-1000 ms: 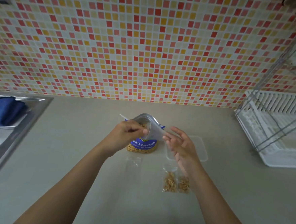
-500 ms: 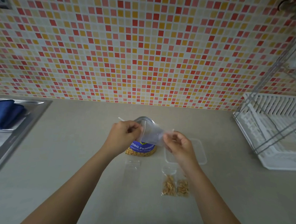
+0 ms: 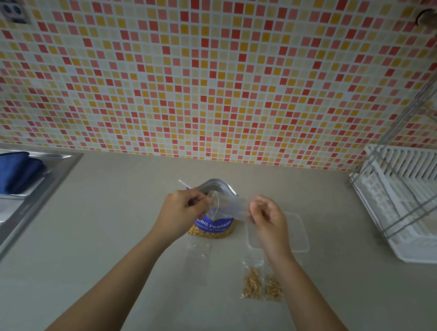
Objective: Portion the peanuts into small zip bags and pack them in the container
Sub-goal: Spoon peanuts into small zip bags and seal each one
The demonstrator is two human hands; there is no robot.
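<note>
Both grips pinching an empty zip bag [image 3: 228,207], left hand [image 3: 183,212], right hand [image 3: 266,217], above the peanut pouch [image 3: 214,225]

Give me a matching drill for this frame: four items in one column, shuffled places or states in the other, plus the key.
1. blue peanut pouch
2. clear rectangular plastic container
3. two filled small zip bags
4. empty small zip bag

A. held between left hand and right hand
B. flat on counter, under right forearm
C. standing open, behind the hands
D. empty, right of pouch

Pairs: 1-C, 2-D, 3-B, 4-A
</note>
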